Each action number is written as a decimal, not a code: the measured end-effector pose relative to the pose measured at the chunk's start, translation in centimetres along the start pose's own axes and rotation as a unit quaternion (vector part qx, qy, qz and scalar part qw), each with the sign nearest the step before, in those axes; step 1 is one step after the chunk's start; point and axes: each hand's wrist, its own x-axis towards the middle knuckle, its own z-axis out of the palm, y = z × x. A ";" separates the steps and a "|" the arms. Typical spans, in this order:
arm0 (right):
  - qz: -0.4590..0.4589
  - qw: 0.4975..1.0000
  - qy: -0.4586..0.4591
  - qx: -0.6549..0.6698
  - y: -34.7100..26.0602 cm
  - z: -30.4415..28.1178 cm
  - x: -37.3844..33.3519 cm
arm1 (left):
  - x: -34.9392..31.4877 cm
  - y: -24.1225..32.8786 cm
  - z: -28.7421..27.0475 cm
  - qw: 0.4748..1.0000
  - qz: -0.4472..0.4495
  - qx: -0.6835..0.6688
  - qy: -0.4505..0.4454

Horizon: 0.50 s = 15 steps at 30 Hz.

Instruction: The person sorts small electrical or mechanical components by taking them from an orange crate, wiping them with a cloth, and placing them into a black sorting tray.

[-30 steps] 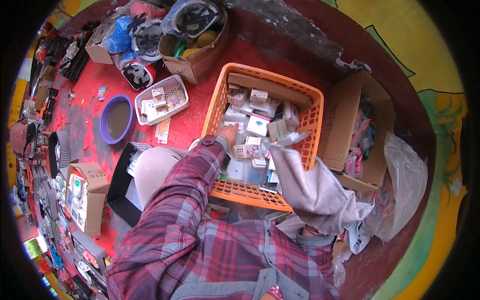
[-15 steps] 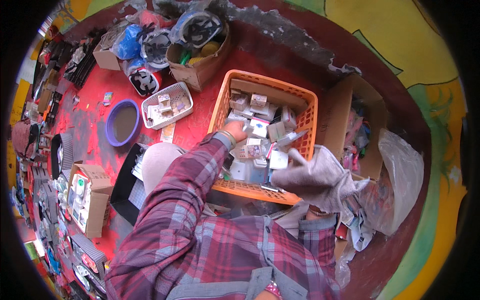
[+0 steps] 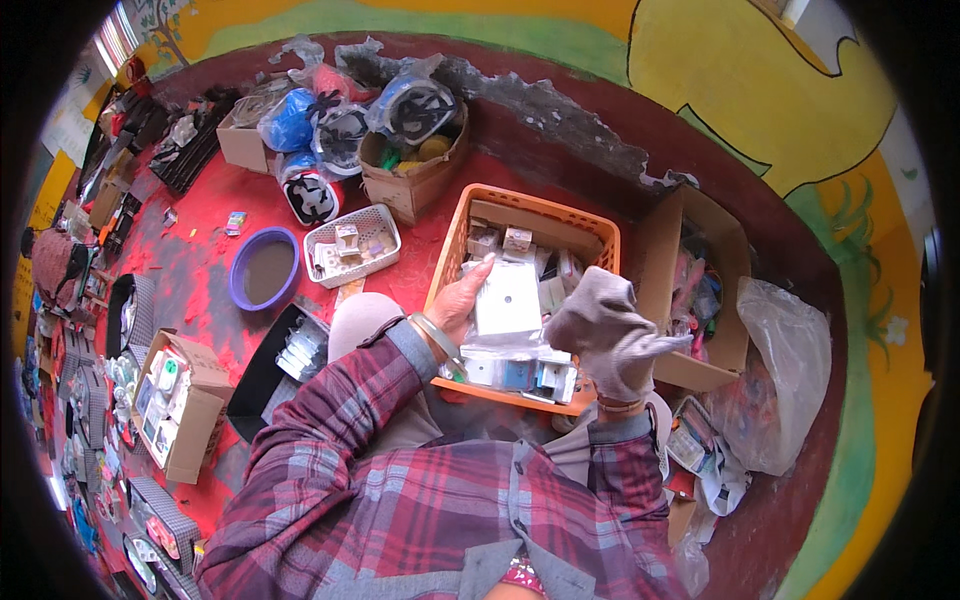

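My left hand (image 3: 460,308) grips a flat white box (image 3: 508,300) by its left side, thumb on top, above the orange plastic basket (image 3: 440,262). A small dark dot marks the middle of the box's face. A grey cloth (image 3: 608,325) is bunched over my right hand (image 3: 622,406) at the basket's right side, hiding its fingers; only the wrist shows. Inside the basket lie several small white boxes (image 3: 518,240) and clear plastic packets (image 3: 545,370), with a cardboard piece (image 3: 545,222) along the far wall.
Left of the basket stand a small white basket (image 3: 390,240), a purple basin (image 3: 243,290) and a black bin (image 3: 250,395). Behind is a carton (image 3: 400,190) with wrapped helmets (image 3: 415,110). At right are an open carton (image 3: 690,375) and a clear plastic bag (image 3: 790,370).
My left hand has come up out of the basket's contents with the flat white box. The grey cloth on my right hand has been raised and is more upright.
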 end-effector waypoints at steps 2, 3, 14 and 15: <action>-0.020 0.992 -0.098 -0.080 0.2 2.9 -0.2 | 0.2 -0.4 -1.4 1.000 0.005 0.006 -0.010; -0.034 0.982 -0.144 -0.119 -0.4 4.9 -0.4 | 0.2 -0.7 -1.8 1.000 0.003 0.005 -0.016; -0.158 0.734 -0.116 -0.651 4.0 8.9 1.6 | 2.5 -4.0 -6.7 0.987 0.073 0.127 -0.071; -0.166 0.728 -0.099 -0.658 4.1 8.8 1.9 | 1.9 -3.5 -5.5 0.961 0.111 0.238 -0.086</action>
